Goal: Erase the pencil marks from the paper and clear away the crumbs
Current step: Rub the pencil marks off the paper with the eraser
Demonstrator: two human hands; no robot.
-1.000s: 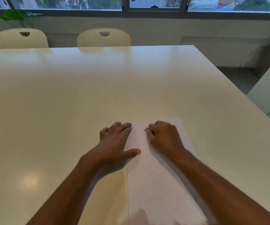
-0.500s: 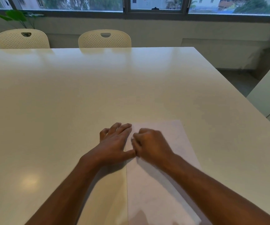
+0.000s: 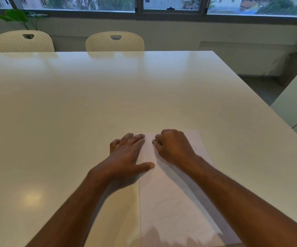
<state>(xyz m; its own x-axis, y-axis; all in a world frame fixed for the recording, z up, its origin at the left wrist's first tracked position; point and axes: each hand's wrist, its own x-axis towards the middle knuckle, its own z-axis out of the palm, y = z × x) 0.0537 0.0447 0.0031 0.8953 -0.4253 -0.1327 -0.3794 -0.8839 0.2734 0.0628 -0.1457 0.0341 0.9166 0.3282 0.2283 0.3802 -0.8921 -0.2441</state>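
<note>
While the left hand [image 3: 129, 154] lies flat with fingers straight, pressing the left edge of the paper [image 3: 170, 202] to the white table [image 3: 72, 113], the right hand [image 3: 173, 146] rests on the sheet's far end with fingers curled tight. An eraser is probably pinched there, but it is hidden beneath the knuckles, so what the hand holds cannot be told. The sheet lies at the table's near edge, straight ahead of the person. Faint grey traces on its near half suggest erasing is unfinished; no crumbs are discernible, and clearing appears not yet done. No container is in view; two chairs [image 3: 114, 41] stand beyond.
</note>
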